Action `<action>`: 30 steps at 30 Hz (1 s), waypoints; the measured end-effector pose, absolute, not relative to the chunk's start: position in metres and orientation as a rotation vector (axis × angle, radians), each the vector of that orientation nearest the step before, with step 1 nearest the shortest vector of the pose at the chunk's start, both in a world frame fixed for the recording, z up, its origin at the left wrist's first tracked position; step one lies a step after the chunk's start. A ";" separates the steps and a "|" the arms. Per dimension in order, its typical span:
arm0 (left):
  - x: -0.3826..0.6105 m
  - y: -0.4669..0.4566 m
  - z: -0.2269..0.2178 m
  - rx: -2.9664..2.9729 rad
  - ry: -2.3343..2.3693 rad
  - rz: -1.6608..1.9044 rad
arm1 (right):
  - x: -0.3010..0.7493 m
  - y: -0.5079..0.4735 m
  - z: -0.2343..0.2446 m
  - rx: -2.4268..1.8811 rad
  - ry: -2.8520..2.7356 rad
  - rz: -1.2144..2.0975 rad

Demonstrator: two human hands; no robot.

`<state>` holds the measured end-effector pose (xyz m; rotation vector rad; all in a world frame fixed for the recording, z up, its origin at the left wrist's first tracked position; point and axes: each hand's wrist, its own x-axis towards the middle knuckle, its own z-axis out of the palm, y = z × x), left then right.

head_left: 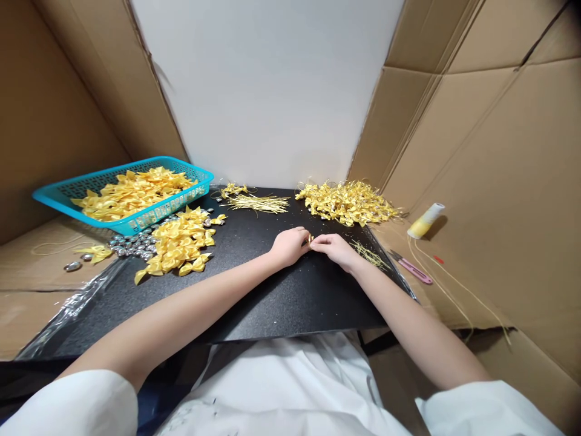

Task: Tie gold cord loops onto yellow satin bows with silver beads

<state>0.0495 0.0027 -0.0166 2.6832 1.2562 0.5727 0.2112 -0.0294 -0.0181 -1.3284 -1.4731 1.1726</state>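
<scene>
My left hand (289, 245) and my right hand (334, 248) meet at the middle of a black mat (281, 290). Both have their fingers pinched together on a small yellow ribbon bow (311, 240) held between them. Just right of my right hand lie a few gold threads (370, 254). A loose pile of yellow bows (181, 242) lies to the left of my left hand.
A teal basket (59, 195) full of yellow bows stands at the back left, with silver beads (131, 244) beside it. Cut gold threads (258, 203) and a heap of finished bows (347, 203) lie at the back. A thread spool (425, 221) and pink snips (413, 269) rest on cardboard at the right.
</scene>
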 end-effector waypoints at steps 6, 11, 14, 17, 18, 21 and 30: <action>0.050 0.001 -0.015 2.689 1.276 0.559 | 0.216 -0.027 -0.018 -1.377 -1.578 1.054; 0.050 0.001 -0.015 2.692 1.276 0.553 | 0.216 -0.029 -0.018 -1.418 -1.756 0.556; 0.049 0.001 -0.015 2.693 1.272 0.553 | 0.212 -0.038 -0.012 -1.313 -1.857 0.183; 0.049 0.001 -0.015 2.694 1.271 0.546 | 0.204 -0.048 -0.006 -1.273 -2.059 -0.058; 0.049 0.001 -0.015 2.692 1.272 0.547 | 0.202 -0.051 -0.004 -1.295 -2.117 -0.112; 0.050 0.001 -0.015 2.683 1.274 0.561 | 0.199 -0.054 -0.004 -1.413 -2.185 -0.239; 0.051 0.002 -0.017 2.645 1.266 0.601 | 0.201 -0.055 -0.006 -1.608 -2.127 -0.329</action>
